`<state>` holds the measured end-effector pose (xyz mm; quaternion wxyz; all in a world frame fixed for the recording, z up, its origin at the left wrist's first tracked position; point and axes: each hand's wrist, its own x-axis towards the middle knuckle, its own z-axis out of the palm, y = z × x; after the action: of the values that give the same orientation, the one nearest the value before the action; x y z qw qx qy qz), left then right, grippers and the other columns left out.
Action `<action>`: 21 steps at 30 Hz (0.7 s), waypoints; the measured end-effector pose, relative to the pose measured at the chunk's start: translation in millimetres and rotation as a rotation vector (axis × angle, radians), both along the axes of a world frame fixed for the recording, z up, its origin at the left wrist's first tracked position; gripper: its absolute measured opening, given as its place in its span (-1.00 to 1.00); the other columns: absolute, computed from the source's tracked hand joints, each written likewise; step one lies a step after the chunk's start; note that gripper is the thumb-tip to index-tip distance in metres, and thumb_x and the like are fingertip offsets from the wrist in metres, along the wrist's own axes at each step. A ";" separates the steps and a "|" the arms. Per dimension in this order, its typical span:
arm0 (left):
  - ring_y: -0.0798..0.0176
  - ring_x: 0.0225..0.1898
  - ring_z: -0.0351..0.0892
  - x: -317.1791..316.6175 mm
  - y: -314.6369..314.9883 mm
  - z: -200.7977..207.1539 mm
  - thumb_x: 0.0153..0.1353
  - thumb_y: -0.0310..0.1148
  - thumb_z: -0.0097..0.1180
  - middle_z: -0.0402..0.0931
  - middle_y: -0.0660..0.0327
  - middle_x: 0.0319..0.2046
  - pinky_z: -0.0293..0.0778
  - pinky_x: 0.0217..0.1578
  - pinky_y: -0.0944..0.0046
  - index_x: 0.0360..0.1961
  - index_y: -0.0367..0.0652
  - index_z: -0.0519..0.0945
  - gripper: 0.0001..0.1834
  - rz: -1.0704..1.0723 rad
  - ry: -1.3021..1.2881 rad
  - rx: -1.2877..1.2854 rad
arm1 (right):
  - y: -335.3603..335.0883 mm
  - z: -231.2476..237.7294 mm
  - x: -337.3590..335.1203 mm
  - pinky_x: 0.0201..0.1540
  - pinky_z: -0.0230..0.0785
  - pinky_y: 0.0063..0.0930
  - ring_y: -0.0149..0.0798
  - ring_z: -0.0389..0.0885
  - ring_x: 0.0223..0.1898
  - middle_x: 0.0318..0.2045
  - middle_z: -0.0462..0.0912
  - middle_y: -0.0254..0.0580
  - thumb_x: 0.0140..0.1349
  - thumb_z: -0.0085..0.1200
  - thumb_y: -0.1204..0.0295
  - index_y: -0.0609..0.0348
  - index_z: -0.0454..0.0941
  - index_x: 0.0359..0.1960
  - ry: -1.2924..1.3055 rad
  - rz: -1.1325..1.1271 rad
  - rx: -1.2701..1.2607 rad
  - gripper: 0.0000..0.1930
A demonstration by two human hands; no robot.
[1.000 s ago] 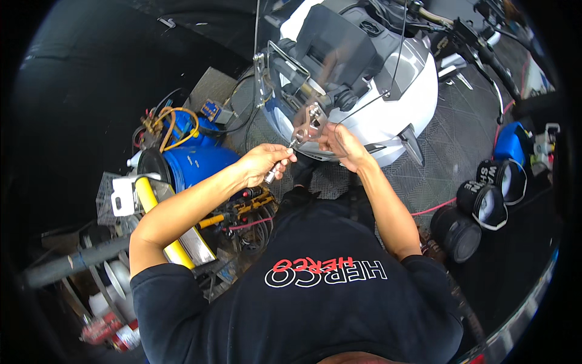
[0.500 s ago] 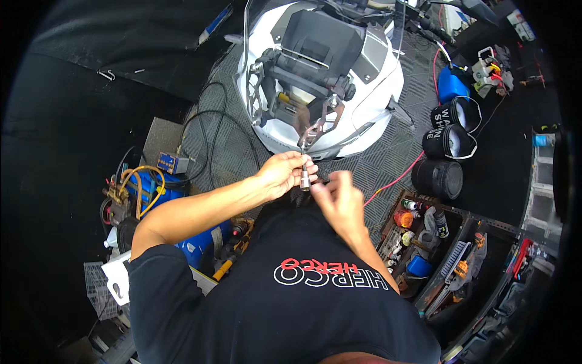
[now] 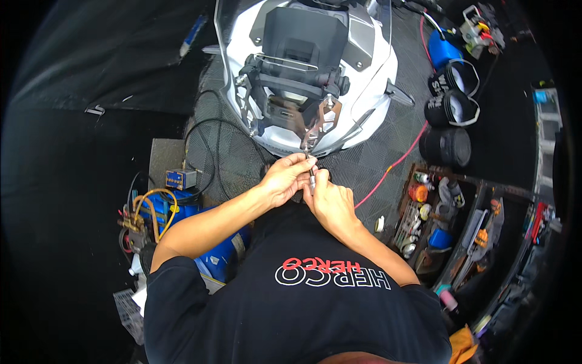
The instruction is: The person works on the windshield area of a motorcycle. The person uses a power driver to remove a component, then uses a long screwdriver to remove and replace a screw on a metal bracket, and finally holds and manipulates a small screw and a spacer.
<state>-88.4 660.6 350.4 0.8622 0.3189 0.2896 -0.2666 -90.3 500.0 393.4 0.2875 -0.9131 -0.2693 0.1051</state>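
Observation:
A slim metal socket tool (image 3: 312, 180) points away from me toward the front of a white and black motorcycle (image 3: 377, 91). Its far tip meets the lower end of a windscreen bracket (image 3: 328, 115); the exact contact is too small to make out. My left hand (image 3: 284, 181) pinches the dark shaft between thumb and fingers. At the near, silvery end, my right hand (image 3: 332, 205) has its fingers closed round the tool, partly hiding it. The clear windscreen stands over the bracket.
Compressor-like equipment with a yellow hose (image 3: 159, 209) stands on the left, near a blue barrel (image 3: 218, 258). Black buckets (image 3: 448, 108) line the right side. A red hose (image 3: 397, 162) crosses the tiled floor. Racks of bottles and tools (image 3: 438, 221) stand at lower right.
My right hand has come in from beside the tool and closed on its near end. My left hand still pinches the shaft. The whole view has shifted slightly.

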 end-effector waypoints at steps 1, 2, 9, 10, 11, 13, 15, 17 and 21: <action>0.33 -0.29 0.62 -0.6 1.3 -2.2 0.37 -0.38 0.10 0.56 0.19 -0.29 0.60 -0.27 0.37 -0.08 -0.25 0.50 -0.81 -0.028 0.006 0.038 | 1.2 -1.3 -3.2 -0.69 0.39 -0.10 0.11 0.58 -0.69 -0.70 0.55 0.07 0.27 0.10 0.35 0.35 0.27 -0.21 0.008 -0.019 0.001 -0.68; 0.32 -0.29 0.63 -0.9 2.8 -5.1 0.38 -0.38 0.09 0.57 0.19 -0.29 0.61 -0.27 0.36 -0.06 -0.25 0.50 -0.80 -0.025 -0.043 -0.020 | 3.5 -2.7 -7.1 -0.69 0.38 -0.09 0.11 0.58 -0.69 -0.70 0.55 0.07 0.28 0.10 0.35 0.35 0.27 -0.22 0.021 -0.055 -0.027 -0.68; 0.27 -0.15 0.62 5.0 19.4 -18.5 0.40 -0.38 0.03 0.57 0.18 -0.16 0.61 -0.12 0.27 0.13 -0.24 0.45 -0.68 -0.177 -0.110 -0.250 | 46.3 0.5 -32.9 -0.69 0.37 0.08 0.22 0.56 -0.71 -0.73 0.53 0.15 0.32 0.08 0.28 0.35 0.28 -0.22 0.053 -0.484 -0.173 -0.66; 0.27 -0.06 0.60 5.7 21.3 -19.7 0.43 -0.34 -0.01 0.57 0.16 -0.11 0.55 -0.03 0.25 0.18 -0.22 0.43 -0.65 -0.233 -0.096 -0.189 | 52.9 1.0 -35.6 -0.64 0.40 0.10 0.26 0.57 -0.66 -0.70 0.54 0.20 0.33 0.07 0.30 0.35 0.26 -0.21 0.119 -0.532 -0.187 -0.67; 0.26 0.02 0.56 7.2 24.4 -21.8 0.46 -0.31 -0.05 0.57 0.15 -0.06 0.50 0.03 0.24 0.21 -0.19 0.41 -0.63 -0.299 -0.052 -0.158 | 59.4 0.0 -37.6 -0.56 0.43 0.11 0.33 0.59 -0.59 -0.64 0.56 0.27 0.33 0.05 0.32 0.34 0.25 -0.18 0.132 -0.579 -0.142 -0.68; 0.26 0.05 0.54 9.1 28.4 -26.4 0.47 -0.29 -0.08 0.56 0.15 -0.03 0.49 0.02 0.26 0.21 -0.16 0.42 -0.65 -0.377 -0.104 -0.139 | 68.5 -2.7 -41.2 -0.50 0.45 0.13 0.36 0.59 -0.54 -0.59 0.58 0.29 0.33 0.04 0.34 0.33 0.26 -0.14 0.120 -0.638 -0.030 -0.70; 0.28 0.04 0.55 10.3 31.7 -30.8 0.48 -0.29 -0.09 0.56 0.15 -0.01 0.49 0.01 0.30 0.20 -0.15 0.42 -0.65 -0.405 -0.087 -0.178 | 73.6 -4.9 -44.0 -0.43 0.46 0.14 0.38 0.61 -0.44 -0.47 0.63 0.31 0.34 0.00 0.38 0.30 0.27 -0.08 0.196 -0.722 0.108 -0.73; 0.33 0.02 0.55 11.8 32.4 -34.3 0.48 -0.30 -0.09 0.56 0.17 -0.01 0.48 0.01 0.36 0.21 -0.14 0.42 -0.66 -0.417 -0.076 -0.206 | 74.3 -5.7 -43.7 -0.53 0.42 -0.11 0.05 0.64 -0.47 -0.44 0.61 0.16 0.40 -0.05 0.36 0.26 0.28 -0.09 0.192 -0.754 0.257 -0.77; 0.39 0.02 0.55 11.6 28.4 -38.5 0.47 -0.33 -0.09 0.57 0.23 -0.02 0.48 0.00 0.41 0.19 -0.15 0.43 -0.67 -0.363 -0.089 -0.218 | 69.4 -2.0 -39.2 -0.71 -0.16 -0.66 -0.59 -0.02 -0.70 -0.65 0.19 -0.51 0.50 -0.16 0.23 -0.02 0.31 -0.26 0.962 -1.097 1.125 -0.82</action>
<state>-76.8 689.0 311.8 0.8412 0.2823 0.1585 -0.4331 -129.5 569.4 391.4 0.7797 -0.4966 0.3385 0.1759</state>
